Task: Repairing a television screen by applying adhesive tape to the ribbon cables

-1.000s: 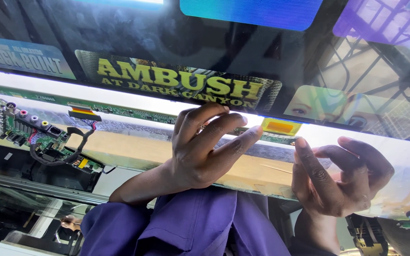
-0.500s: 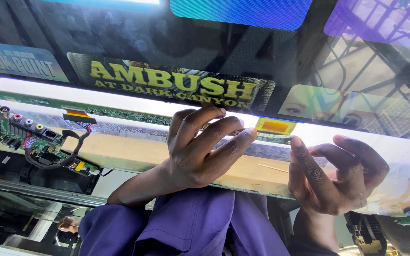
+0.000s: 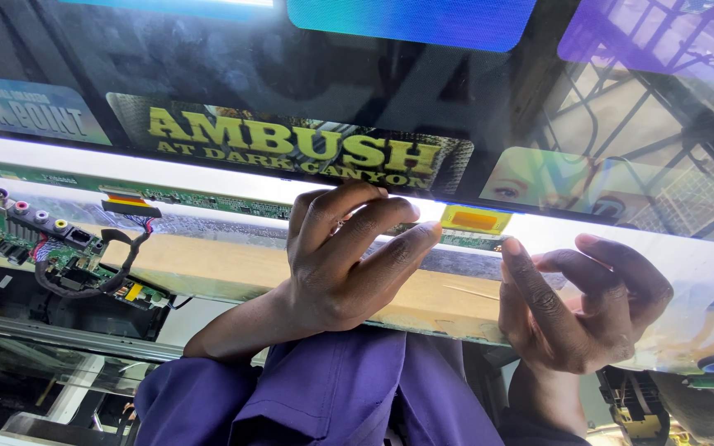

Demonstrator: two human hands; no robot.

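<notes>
Currently the left hand (image 3: pixel 340 260) presses its fingertips on the narrow green circuit strip (image 3: pixel 208 201) along the lit display panel's (image 3: pixel 291 91) lower edge, beside the yellow ribbon connector (image 3: pixel 474 219). The right hand (image 3: pixel 580 301) is loosely curled, holding nothing. Light, even pressure on the ribbon seems advisable.

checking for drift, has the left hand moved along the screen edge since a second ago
No. The left hand keeps its fingertips on the long green strip board just left of the yellow tab, the same gap as before; only the camera shifted slightly.
</notes>
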